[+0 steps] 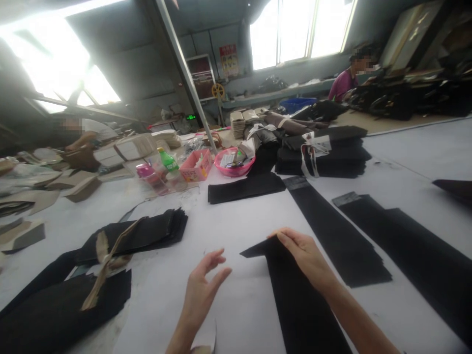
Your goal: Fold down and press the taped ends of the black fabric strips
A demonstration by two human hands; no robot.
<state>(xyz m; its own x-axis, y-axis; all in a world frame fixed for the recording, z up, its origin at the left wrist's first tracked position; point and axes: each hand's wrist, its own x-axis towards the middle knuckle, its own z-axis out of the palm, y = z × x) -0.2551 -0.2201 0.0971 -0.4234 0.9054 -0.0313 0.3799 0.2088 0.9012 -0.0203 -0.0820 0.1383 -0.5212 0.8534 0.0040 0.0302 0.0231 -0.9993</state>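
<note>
"Black, cloth-like material in a long, flat strip. Running from the bottom edge of the view up to the right hand."

"Gripped there?"

"Yes, pinched at the top end between thumb and fingers. Bent over at that same end into a narrow, pointed flap, aimed left."

"And the left hand?"

"Open, thumb and fingers parted, near the flap's tip but apart from it. Raised over the smooth white tabletop."

"To the right of the strip?"

"2 more sets of long black pieces, both lying slantwise: 1 layered stack near the right forearm, 1 wider pile farther over."

"Beyond the hands?"

"1 short black stack lying crosswise. Behind it, a round pink plastic basket full of small items, next to a pink box and a green-capped bottle."

"Over on the left?"

"Layered black bundle, with a pale cloth tie across the pieces."

"Anyone farther back?"

"2 people: 1 in a purple top, 1 in a white top."
</note>
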